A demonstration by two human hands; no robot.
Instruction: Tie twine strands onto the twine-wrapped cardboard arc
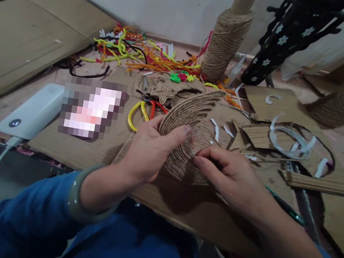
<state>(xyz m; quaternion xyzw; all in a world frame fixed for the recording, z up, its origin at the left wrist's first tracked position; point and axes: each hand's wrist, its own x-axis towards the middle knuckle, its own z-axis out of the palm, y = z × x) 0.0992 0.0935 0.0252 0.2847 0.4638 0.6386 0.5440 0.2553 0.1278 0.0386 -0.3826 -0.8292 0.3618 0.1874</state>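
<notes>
A curved piece made of rows of brown jute cord (192, 108) is held up above the cardboard on the table. My left hand (150, 149) is closed around its left side, with the thumb pressed on the inner face. At the lower middle of the piece, my right hand (230, 172) has its thumb and forefinger pinched together. What lies between those fingertips is too small to make out. Just behind the piece are a yellow tool handle (133, 116) and a red one (153, 110). Beyond them lies flat jute work (161, 92) with small coloured flowers (182, 77).
A cone of jute twine (228, 41) and a black flower-patterned holder (273, 49) stand at the back. Coloured yarn strands (157, 56) lie along the wall. Leftward are a phone (92, 111) and a white power bank (32, 108). Cardboard scraps (317, 183) and a clear tape ring (288, 142) lie right.
</notes>
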